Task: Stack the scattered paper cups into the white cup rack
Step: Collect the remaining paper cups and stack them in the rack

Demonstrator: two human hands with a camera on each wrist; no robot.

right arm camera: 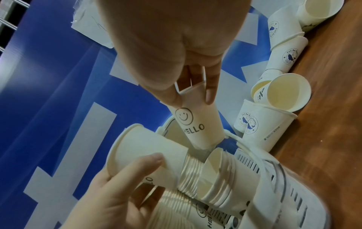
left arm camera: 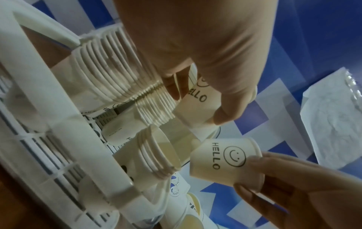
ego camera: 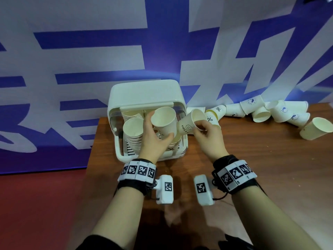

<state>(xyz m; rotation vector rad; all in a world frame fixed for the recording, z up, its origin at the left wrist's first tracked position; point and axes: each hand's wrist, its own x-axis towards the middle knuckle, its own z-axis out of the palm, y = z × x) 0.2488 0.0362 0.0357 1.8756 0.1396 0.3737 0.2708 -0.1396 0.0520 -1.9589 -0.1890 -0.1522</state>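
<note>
Brown bench, rack at frame centre. Left hand and right hand each clamp a cup; thin, light, crushable — hold sidewalls gently.

My cup rack is white, my cups cream with a black smiley and "HELLO" print; the worktop is brown wood grain, the backdrop blue and white.

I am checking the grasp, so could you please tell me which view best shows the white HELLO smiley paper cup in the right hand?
The left wrist view: the white HELLO smiley paper cup shows unblocked, pinched by the right hand. The right wrist view hides its rim; the head view shows it small.
</note>
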